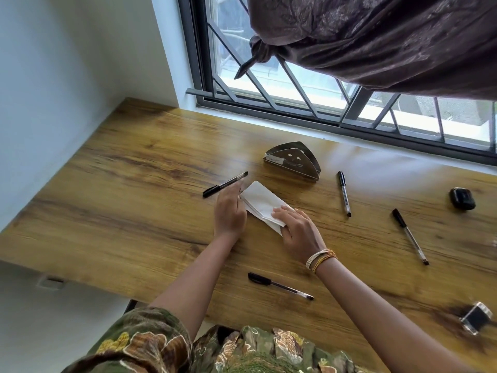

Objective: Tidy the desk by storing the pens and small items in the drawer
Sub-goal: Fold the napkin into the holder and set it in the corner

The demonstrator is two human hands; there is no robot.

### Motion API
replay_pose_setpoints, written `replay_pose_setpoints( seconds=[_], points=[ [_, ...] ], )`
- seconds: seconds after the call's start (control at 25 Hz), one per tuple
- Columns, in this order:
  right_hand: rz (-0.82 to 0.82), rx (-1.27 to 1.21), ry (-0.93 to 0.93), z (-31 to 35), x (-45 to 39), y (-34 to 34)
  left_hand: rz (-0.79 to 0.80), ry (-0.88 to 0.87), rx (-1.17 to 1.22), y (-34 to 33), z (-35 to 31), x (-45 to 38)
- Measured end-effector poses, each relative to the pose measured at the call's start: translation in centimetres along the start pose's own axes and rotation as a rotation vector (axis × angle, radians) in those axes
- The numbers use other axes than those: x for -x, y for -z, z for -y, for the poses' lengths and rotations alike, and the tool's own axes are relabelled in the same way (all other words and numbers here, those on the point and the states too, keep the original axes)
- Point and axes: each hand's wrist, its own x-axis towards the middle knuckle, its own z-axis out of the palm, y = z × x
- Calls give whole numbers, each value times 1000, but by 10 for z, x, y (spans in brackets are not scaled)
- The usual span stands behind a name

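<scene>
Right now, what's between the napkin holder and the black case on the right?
In the head view, one pen lies between the napkin holder and the black case; the rest of that stretch is bare desk.

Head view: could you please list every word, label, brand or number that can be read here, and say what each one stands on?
None can be read.
The metal napkin holder carries a small white label on its front left, with marks too small and blurred to read.
The four pens on the desk show no legible print.
The dark case and the small clear-edged box show no legible marking.
</scene>
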Motion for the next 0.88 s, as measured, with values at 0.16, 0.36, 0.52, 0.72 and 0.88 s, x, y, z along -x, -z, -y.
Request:
replay_pose_setpoints(
  seconds=[0.16, 0.36, 0.52, 0.72, 0.88],
  points=[
    [91, 24, 5, 1, 8, 3, 28, -25, -87, -2, -1, 1],
    [-87, -150, -229, 2, -18, 16, 49, -48, -197, -6, 6, 1],
    [114, -7, -608, -2, -32, 22, 39, -60, -212, -7, 6, 1],
    [155, -124, -677, 6, -36, 27, 32, -63, -203, -6, 5, 1],
    [126, -558, -800, 4, -43, 40, 28, -41, -115, -3, 4, -1]
  ],
)
